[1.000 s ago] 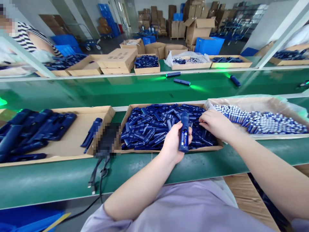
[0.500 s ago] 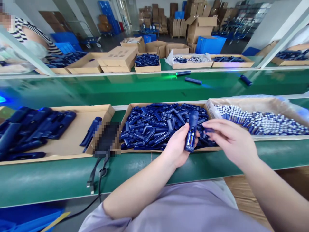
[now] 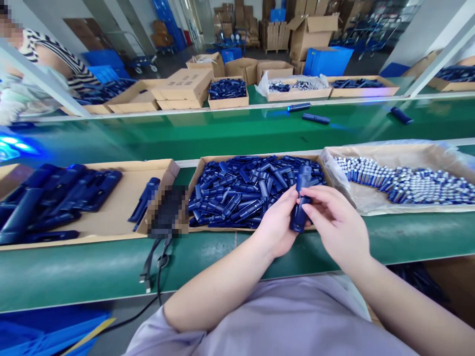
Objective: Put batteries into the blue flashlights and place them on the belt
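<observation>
A dark blue flashlight [image 3: 304, 173] stands nearly upright in my left hand [image 3: 276, 225], whose fingers are wrapped round its body. My right hand [image 3: 339, 220] pinches a dark blue battery cover [image 3: 300, 213] against the flashlight's side, over the opening. Part of the cover is hidden by the right thumb and fingers. Just behind both hands is a cardboard box [image 3: 218, 229] heaped with small dark blue plastic covers [image 3: 237, 190]. To the right, a plastic-lined box [image 3: 411, 211] holds many batteries [image 3: 426, 185].
At left, a shallow box [image 3: 111, 210] holds several flashlights [image 3: 59, 198]. A black device [image 3: 166, 212] with cables [image 3: 148, 272] sits beside it. Flashlights [image 3: 315, 118] lie on the green conveyor [image 3: 222, 133] beyond. A person in a striped top [image 3: 55, 54] is at far left.
My right hand has moved left onto the flashlight and brought the cover over the opening where a battery was showing. The flashlights on the conveyor have shifted right in view.
</observation>
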The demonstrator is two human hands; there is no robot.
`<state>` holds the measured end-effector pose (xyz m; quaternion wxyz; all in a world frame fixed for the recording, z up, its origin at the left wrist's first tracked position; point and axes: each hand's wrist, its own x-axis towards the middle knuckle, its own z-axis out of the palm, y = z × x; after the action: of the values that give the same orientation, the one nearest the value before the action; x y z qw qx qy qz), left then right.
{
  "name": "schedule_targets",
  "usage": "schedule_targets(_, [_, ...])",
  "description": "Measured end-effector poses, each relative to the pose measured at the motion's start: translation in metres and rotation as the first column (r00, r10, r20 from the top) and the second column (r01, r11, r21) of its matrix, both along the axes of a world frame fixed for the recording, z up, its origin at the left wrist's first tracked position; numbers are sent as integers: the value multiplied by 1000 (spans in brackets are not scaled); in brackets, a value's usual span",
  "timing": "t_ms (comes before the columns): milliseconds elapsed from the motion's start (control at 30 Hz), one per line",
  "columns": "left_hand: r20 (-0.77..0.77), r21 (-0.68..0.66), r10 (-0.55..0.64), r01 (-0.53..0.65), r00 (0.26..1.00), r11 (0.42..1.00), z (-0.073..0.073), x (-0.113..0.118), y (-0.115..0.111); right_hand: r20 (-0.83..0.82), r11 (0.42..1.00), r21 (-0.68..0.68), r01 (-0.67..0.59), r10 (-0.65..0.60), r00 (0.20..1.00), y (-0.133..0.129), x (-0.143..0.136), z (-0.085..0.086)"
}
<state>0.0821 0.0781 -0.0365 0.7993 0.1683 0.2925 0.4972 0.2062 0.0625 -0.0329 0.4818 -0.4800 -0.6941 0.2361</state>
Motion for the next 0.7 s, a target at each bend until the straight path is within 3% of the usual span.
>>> schedule_targets(233, [24, -4, 25, -25, 999, 1000, 2, -1, -1, 12, 1000, 20, 20, -20, 1000, -6, 0, -1])
schedule_targets(367, [45, -3, 62, -61, 997, 998, 0, 1, 0, 212, 986, 162, -42, 6, 977, -1, 3, -1])
schedule_targets(533, [34, 30, 33, -34, 999, 999, -7, 2, 0, 345, 969, 246, 16, -103, 933, 9, 5, -7])
schedule_targets(600, [-6, 105, 22, -21, 1000, 994, -8, 2, -1, 345, 975, 220, 12, -90, 934, 8, 7, -3])
schedule_targets(700, [-49, 155, 4, 3, 999, 988, -7, 0, -1, 332, 978, 208, -22, -50, 942, -2, 22, 19])
